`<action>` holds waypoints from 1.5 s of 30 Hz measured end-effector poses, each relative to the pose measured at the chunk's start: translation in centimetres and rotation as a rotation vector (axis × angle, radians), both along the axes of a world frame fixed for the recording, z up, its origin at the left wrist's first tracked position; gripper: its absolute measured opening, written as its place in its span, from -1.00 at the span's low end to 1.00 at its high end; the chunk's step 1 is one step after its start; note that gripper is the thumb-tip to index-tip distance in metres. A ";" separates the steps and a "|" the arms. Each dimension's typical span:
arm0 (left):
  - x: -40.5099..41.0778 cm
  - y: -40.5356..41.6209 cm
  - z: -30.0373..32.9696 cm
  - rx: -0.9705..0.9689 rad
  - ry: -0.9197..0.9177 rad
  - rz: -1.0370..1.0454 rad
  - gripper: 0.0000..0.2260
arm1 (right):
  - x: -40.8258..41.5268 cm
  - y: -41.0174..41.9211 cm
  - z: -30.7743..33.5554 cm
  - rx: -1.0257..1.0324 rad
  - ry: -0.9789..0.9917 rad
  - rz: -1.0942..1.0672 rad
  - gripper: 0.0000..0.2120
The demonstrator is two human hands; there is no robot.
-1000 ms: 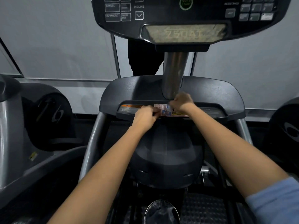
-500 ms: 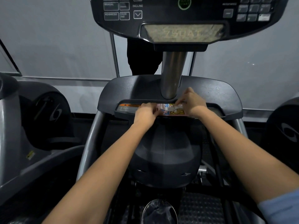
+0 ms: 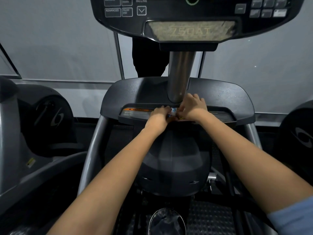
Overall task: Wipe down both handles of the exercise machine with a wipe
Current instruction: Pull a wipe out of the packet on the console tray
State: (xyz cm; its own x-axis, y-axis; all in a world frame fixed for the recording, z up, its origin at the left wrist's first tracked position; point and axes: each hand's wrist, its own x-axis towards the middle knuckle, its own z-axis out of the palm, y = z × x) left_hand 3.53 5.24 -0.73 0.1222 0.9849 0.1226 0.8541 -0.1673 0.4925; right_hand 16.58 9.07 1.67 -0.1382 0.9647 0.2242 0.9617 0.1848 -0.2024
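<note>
A small colourful wipe packet [image 3: 173, 110] lies on the black tray shelf [image 3: 225, 116] of the exercise machine, just below the steel column. My left hand [image 3: 159, 117] grips the packet's left end with curled fingers. From the right, my right hand [image 3: 193, 106] pinches the packet, and the two hands nearly touch. Most of the packet is hidden under them. The machine's two grey handle bars run down from the shelf, the left handle [image 3: 94, 150] and the right handle [image 3: 253, 134]; neither hand is on them.
The console [image 3: 189, 17] with its buttons hangs overhead on a steel column [image 3: 181, 73]. A dark cup holder [image 3: 166, 221] sits low in the middle. Neighbouring machines [image 3: 49, 119] stand at both sides. A grey wall is behind.
My right hand, which had drawn slightly right of the packet, has come back left and down onto it. My left hand has stayed on the packet's left end.
</note>
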 end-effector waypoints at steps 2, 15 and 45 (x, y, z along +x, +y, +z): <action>0.0 0.1 0.0 -0.001 0.002 0.011 -0.55 | -0.5 0.0 0.0 0.011 -0.015 -0.032 -0.69; 0.1 0.8 0.1 -0.019 0.043 0.021 -0.66 | -0.9 -0.6 0.0 0.044 -0.103 0.079 -0.83; 1.9 0.0 -0.7 0.248 0.340 -0.197 -0.65 | 3.8 -2.0 0.4 -0.087 0.127 -0.095 -0.81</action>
State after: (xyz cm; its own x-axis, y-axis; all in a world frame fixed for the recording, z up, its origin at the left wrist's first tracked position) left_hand 5.41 5.23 -1.43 0.3781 0.8848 0.2724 0.9003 -0.4200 0.1144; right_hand 20.35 7.05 2.02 -0.0210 0.9887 0.1487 0.9398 0.0702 -0.3344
